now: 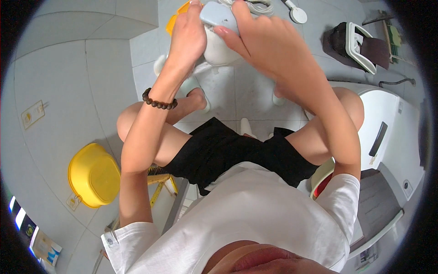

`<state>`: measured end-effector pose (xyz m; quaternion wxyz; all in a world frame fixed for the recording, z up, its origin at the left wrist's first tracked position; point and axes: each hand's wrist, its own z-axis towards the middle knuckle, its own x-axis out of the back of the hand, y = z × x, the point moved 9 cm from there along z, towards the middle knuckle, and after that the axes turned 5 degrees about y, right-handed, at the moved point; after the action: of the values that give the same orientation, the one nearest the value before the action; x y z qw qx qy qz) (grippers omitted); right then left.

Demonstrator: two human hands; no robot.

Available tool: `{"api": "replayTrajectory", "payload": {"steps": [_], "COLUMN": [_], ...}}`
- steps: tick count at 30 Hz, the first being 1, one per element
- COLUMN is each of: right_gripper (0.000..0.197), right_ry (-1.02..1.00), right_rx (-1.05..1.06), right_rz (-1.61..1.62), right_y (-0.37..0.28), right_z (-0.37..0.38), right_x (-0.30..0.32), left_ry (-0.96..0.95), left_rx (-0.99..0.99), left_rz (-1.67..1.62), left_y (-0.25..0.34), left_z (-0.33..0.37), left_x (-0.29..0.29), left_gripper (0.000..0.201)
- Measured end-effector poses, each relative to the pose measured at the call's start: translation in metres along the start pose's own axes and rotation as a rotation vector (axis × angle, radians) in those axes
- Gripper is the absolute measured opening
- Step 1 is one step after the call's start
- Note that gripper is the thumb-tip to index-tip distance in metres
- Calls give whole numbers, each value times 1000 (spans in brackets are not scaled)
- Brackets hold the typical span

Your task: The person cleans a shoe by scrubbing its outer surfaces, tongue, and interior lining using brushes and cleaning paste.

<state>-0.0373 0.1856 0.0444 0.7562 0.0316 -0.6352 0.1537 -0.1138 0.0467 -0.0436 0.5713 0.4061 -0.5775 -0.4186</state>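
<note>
At the top of the view, a light blue rounded block (220, 16) with a few dark specks sits between my hands. My right hand (269, 41) grips its right side, thumb below and fingers above. My left hand (189, 36), with a dark bead bracelet (159, 100) on the wrist, is closed just left of the block; what its fingers hold is hidden. Directly beneath the block is a white rounded object (220, 49), partly covered by my hands; its kind cannot be made out. A yellow container (171, 23) shows behind my left hand.
A coiled white hose (260, 7) and a white round-headed piece (298, 15) lie on the tiled floor (255, 96). To the right stand a bin (360, 48) and a white fixture (388, 107). A yellow basin (91, 176) rests against the left wall.
</note>
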Motion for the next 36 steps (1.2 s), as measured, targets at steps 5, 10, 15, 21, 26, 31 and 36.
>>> {"api": "replayTrajectory", "payload": {"steps": [5,10,15,21,26,31,36], "right_gripper": [37,40,41,41,41,41,41], "right_ry": [113,168,256,87,104,349,50], "right_rx": [-19,-57,-82,59,52,3,65], "right_rz": [44,-151,-90,-157,-176,-160,115], "right_y": [-3,-4,-2,-13,-9,-5,-5], "right_z": [-15,-3,4,-6,-9,-1,0], "right_x": [-7,-1,3,8,11,15,4], "left_ry": [-147,-101,-75,-80,-137,-36,-29], "left_rx": [264,-35,228,387,246,416,384], "left_rz": [-194,122,-264,-407,-341,-200,-438], "left_y": [-6,10,17,3,8,-26,-13], "left_z": [-1,-1,-10,-8,-10,-19,-2], "left_x": [-11,-14,-23,-9,-23,-15,-4], "left_gripper": [50,47,51,51,50,50,42]}}
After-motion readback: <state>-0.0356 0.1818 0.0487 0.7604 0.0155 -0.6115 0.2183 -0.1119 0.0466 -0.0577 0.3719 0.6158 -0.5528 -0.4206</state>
